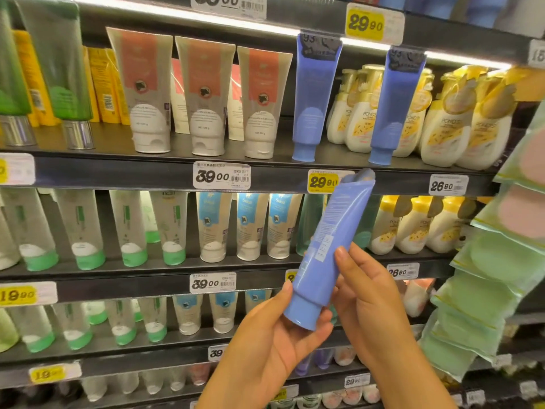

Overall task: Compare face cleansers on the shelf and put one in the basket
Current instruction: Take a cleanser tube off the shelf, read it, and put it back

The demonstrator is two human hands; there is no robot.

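**Blue cleanser tube held up in both hands before the shelf**

Blue cleanser tube [330, 252] sits in front of the shelves, cap end down and crimped end tilted up to the right, its back label with fine print facing the camera. The left hand [274, 335] cradles the cap end, thumb up along the left of the cap and fingers curled beneath it. The right hand [368, 308] holds the tube's lower body from the right, thumb laid on the printed face and fingers wrapped behind. Both grips are closed around the tube.

Behind it, the upper shelf [118, 172] carries three white tubes with coral labels [203, 95], standing on their caps, then two more blue tubes [315, 95] of the same kind, also cap down, with cream and yellow pump bottles [362, 119] between and beyond them. Green tubes with silver caps [59, 69] stand at the far left beside yellow tubes [103, 87].

Price tags on the shelf edge read 39.00 [221, 175], 29.90 [323, 182] and 26.90 [448, 185]; the tube's crimped end overlaps the 29.90 tag. The next shelf down holds pale tubes with green caps [88, 228] and blue-labelled white tubes [250, 225]. Green packets [495, 261] hang in a strip at the right edge. No basket appears in view.
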